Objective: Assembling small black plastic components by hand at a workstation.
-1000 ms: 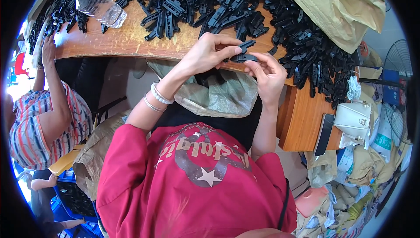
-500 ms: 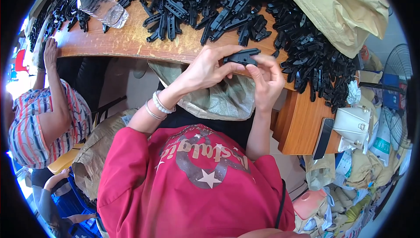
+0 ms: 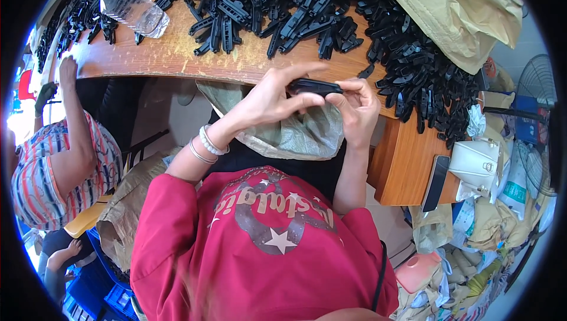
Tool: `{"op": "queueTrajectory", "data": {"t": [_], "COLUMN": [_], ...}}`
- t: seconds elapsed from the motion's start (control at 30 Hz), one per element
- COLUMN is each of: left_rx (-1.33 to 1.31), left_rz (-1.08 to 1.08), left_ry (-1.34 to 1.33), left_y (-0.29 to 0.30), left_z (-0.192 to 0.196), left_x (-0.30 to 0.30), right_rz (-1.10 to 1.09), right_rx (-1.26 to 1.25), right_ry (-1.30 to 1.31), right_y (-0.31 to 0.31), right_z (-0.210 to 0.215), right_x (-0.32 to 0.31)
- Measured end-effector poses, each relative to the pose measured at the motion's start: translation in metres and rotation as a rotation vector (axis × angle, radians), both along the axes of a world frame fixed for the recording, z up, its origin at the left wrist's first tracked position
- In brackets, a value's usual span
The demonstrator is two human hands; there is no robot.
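Both hands are at the table's near edge with a long black plastic part (image 3: 317, 87) between them. My left hand (image 3: 273, 98) grips its left end between thumb and fingers. At the other end, my right hand (image 3: 358, 110) pinches it with thumb and fingertips. A smooth, rounded face of the part shows; its far side is hidden. Beyond my hands lies a loose pile of similar black parts (image 3: 227, 23), some ribbed. A bigger heap of black parts (image 3: 416, 76) spreads to the right. An open woven sack (image 3: 289, 138) hangs beneath my hands.
A clear plastic bottle (image 3: 134, 9) lies on the wooden table (image 3: 147, 55). Paper sacks (image 3: 455, 17) rest at the back. Far right are a phone (image 3: 435, 183), a white bag (image 3: 474, 164) and a fan (image 3: 536, 82). A co-worker in striped clothing (image 3: 65, 167) sits at left.
The black part has been turned over between my hands, from a detailed face to a smooth one. It sits slightly lower and left. The co-worker's hands at the far left have shifted.
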State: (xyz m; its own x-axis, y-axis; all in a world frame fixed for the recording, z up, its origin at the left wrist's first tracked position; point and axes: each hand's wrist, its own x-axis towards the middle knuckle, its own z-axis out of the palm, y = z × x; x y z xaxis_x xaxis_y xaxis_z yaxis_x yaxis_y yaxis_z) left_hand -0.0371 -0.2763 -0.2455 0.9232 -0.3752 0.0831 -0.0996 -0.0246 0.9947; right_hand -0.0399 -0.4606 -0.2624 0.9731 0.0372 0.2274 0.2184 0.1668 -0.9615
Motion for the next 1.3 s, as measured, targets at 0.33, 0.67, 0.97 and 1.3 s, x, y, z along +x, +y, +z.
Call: {"op": "queueTrajectory", "data": {"t": [0.33,0.67,0.97,1.3], "left_rx": [-0.497,1.026,-0.076,-0.392], "left_rz": [0.252,0.341,0.114,0.082], "left_ry": [0.418,-0.709,0.180,0.340], "left_y": [0.001,-0.021,-0.003,-0.004], "left_z": [-0.006,-0.019,0.012,-0.011], "left_x": [0.074,0.100,0.052,0.022], "right_rz": [-0.369,-0.266,-0.341,-0.091], "right_rx": [-1.266,-1.235,-0.562,-0.455], "right_ry": [-0.412,-0.406,-0.011,-0.151], "right_y": [-0.019,-0.009,-0.008,0.025], "right_z": [-0.009,-0.003,0.018,0.018], "right_x": [0.074,0.062,0.038,0.015]}}
